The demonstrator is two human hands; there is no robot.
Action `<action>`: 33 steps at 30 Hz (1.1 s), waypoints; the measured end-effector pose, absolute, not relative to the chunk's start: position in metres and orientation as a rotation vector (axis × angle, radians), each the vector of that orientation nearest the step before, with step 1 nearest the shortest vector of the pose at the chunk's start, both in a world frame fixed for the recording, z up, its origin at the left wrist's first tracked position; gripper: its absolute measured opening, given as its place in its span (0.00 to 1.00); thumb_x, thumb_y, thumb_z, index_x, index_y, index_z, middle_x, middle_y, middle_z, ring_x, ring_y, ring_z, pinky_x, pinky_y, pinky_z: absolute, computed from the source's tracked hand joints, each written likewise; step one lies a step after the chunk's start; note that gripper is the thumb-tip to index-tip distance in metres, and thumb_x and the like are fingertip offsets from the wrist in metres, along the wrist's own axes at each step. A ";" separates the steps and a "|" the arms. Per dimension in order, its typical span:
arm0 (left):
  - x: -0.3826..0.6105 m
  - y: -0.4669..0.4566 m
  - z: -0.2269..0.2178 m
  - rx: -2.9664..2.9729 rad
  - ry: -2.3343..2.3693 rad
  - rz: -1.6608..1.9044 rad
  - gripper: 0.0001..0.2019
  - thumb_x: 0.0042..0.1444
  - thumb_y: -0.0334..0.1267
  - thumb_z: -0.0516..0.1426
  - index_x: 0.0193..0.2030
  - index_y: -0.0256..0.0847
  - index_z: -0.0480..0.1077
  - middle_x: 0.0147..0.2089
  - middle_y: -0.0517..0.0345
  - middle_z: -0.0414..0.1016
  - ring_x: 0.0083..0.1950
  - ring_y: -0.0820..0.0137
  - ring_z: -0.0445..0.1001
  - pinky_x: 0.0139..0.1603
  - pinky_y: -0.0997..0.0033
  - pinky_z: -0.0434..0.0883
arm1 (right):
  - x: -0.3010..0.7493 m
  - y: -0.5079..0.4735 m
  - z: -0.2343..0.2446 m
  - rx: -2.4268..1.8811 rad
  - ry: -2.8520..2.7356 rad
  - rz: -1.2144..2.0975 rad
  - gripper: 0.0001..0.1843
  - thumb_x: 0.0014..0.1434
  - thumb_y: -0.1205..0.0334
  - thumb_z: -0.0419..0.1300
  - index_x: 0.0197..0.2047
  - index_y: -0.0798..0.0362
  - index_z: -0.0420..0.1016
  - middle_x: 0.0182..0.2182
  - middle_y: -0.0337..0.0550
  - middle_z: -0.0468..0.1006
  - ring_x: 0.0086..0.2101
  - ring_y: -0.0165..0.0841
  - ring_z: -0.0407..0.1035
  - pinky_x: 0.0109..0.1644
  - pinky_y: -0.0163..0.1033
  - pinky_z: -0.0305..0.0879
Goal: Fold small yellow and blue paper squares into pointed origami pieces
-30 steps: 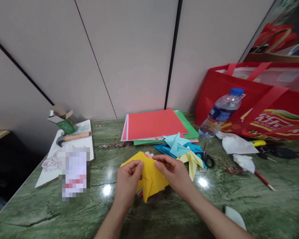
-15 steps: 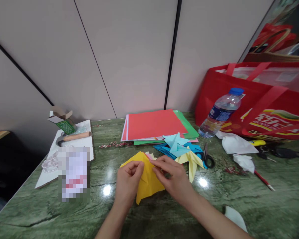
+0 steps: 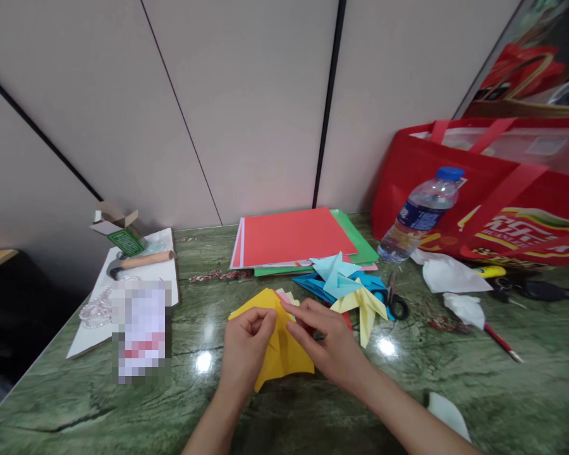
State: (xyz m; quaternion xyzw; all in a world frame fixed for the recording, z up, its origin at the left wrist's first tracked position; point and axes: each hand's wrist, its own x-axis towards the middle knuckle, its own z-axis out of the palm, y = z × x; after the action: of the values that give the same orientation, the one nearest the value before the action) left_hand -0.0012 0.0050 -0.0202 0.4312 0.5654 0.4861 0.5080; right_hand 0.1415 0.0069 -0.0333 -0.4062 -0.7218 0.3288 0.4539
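Note:
A folded yellow paper (image 3: 284, 357) lies on the green marble table (image 3: 313, 411) in front of me. My left hand (image 3: 244, 351) pinches its left side near the top fold. My right hand (image 3: 325, 344) presses its fingers on the paper's right side, fingertips meeting the left hand at the crease. Small pink and pale yellow paper corners peek out behind the yellow sheet. Just beyond lie a pale yellow folded figure (image 3: 365, 306) and light blue folded figures (image 3: 334, 275).
A stack of red and green sheets (image 3: 296, 243) lies at the back. Scissors (image 3: 394, 300), a water bottle (image 3: 420, 215), a red bag (image 3: 493, 189), crumpled tissues (image 3: 448, 275) and a pencil (image 3: 501, 342) are on the right. A white board with a hammer (image 3: 140, 260) is at left.
The yellow paper's lower point has been folded and shifted left and down. My right hand moved slightly left over the crease; my left hand stayed about where it was.

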 end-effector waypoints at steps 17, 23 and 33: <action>-0.004 0.007 -0.021 1.055 1.443 1.172 0.16 0.41 0.48 0.61 0.19 0.35 0.70 0.16 0.61 0.68 0.19 0.75 0.65 0.19 0.79 0.59 | 0.140 0.007 -0.029 -1.005 -1.725 0.923 0.15 0.57 0.63 0.53 0.46 0.51 0.74 0.25 0.39 0.65 0.26 0.29 0.62 0.25 0.32 0.58; -0.003 0.006 -0.018 1.089 1.473 1.161 0.15 0.41 0.46 0.61 0.19 0.35 0.70 0.17 0.62 0.68 0.19 0.76 0.62 0.19 0.79 0.57 | 0.141 0.007 -0.030 -0.985 -1.794 0.958 0.15 0.57 0.61 0.54 0.47 0.52 0.74 0.25 0.40 0.67 0.27 0.30 0.63 0.28 0.34 0.60; 0.000 0.004 -0.009 1.074 1.384 1.154 0.10 0.41 0.42 0.62 0.22 0.35 0.74 0.20 0.59 0.72 0.22 0.74 0.66 0.23 0.78 0.61 | 0.142 0.008 -0.025 -1.008 -1.636 1.042 0.14 0.56 0.59 0.56 0.45 0.50 0.76 0.24 0.40 0.69 0.25 0.29 0.63 0.23 0.32 0.57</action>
State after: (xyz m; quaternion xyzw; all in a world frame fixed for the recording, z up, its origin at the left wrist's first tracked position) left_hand 0.0002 0.0036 -0.0094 0.4437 0.5717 0.4770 0.4987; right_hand 0.1415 0.0076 -0.0251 -0.4094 -0.6645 0.4233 0.4601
